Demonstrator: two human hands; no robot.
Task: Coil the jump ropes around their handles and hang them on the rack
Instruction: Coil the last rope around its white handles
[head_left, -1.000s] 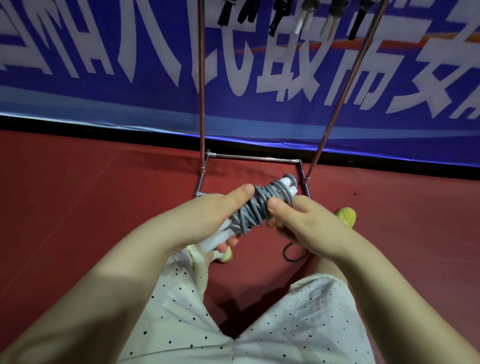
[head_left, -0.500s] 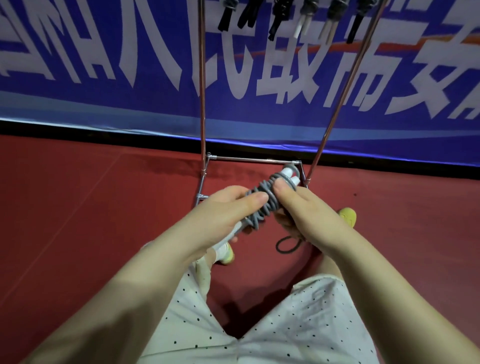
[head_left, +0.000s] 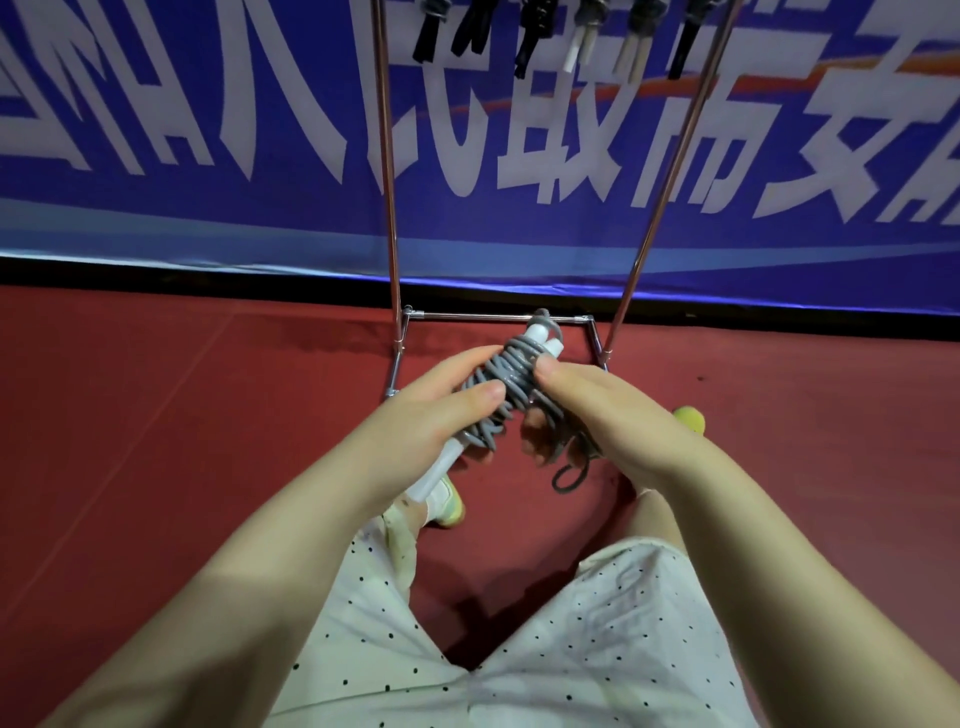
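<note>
A grey jump rope (head_left: 506, 387) is wound in many turns round its two white handles (head_left: 543, 338), which I hold tilted in front of me. My left hand (head_left: 441, 410) grips the lower part of the bundle, thumb across the coils. My right hand (head_left: 597, 415) holds the upper coils, thumb pressed on them, fingers curled round a loose end whose small loop (head_left: 571, 475) hangs below. The metal rack (head_left: 387, 171) stands just beyond my hands. Several coiled ropes (head_left: 576, 36), black and white, hang from its top.
A blue banner with white characters (head_left: 208, 130) covers the wall behind the rack. The floor (head_left: 156, 441) is red. The rack's base bar (head_left: 467, 315) lies on it near my hands. My legs in dotted shorts (head_left: 597, 649) and yellow-green shoes (head_left: 691, 418) are below.
The bundle has risen toward the rack base and tipped a little more upright. My right hand has shifted along the coils, and the loose loop under it is shorter.
</note>
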